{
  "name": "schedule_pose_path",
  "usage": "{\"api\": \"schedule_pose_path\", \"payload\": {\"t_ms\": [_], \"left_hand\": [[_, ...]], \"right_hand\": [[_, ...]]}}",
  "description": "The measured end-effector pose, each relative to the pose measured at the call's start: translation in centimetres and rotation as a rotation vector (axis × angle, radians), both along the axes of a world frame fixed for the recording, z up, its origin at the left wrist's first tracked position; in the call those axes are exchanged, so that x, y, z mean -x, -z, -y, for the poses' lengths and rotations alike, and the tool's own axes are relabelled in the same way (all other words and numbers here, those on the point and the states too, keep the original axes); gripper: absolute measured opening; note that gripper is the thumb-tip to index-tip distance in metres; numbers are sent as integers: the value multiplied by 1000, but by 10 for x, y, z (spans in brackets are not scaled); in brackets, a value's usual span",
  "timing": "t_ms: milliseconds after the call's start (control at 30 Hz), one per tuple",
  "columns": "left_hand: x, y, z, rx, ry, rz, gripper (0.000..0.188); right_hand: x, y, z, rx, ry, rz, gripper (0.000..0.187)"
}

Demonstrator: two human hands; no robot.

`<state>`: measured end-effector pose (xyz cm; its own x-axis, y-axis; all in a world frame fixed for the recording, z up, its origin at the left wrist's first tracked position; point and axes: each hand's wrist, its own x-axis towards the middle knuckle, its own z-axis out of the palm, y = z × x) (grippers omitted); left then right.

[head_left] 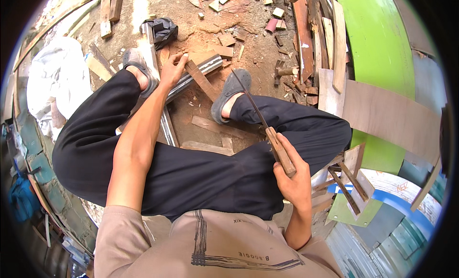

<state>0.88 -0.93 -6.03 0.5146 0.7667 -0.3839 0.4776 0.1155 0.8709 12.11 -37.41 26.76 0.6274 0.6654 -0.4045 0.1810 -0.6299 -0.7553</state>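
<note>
My left hand (173,70) reaches out between my feet, its fingers closed on the upper end of a flat wooden strip (202,82). That strip lies across a thick wooden beam with black and white stripes (209,64) and slants down toward my right foot. Over my right thigh, my right hand (294,177) grips the wooden handle of a saw (282,151). Its thin dark blade, seen nearly edge-on, points up and left past my right clog, with the tip near the strip but apart from it. Part of the handle is hidden in my palm.
A hammer (284,71) stands right of my right foot. Offcuts (227,39) and sawdust litter the ground ahead. Boards (303,34) are piled beside a green panel (377,29). A black plastic bag (165,32) and a white sack (60,82) lie to the left.
</note>
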Motion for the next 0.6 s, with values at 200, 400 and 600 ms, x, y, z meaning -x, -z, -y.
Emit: {"api": "schedule_pose_path", "payload": {"t_ms": [200,400,600], "left_hand": [[-5,-20,39,-190,55,-322,115],[-12,-38,50,-154,5,-405,69],[-13,-19,73,-81,-237,-65,57]], "right_hand": [[1,4,-4,-39,12,-89,62],[4,15,-7,-60,95,-169,61],[1,19,-5,-118,186,-141,59]]}}
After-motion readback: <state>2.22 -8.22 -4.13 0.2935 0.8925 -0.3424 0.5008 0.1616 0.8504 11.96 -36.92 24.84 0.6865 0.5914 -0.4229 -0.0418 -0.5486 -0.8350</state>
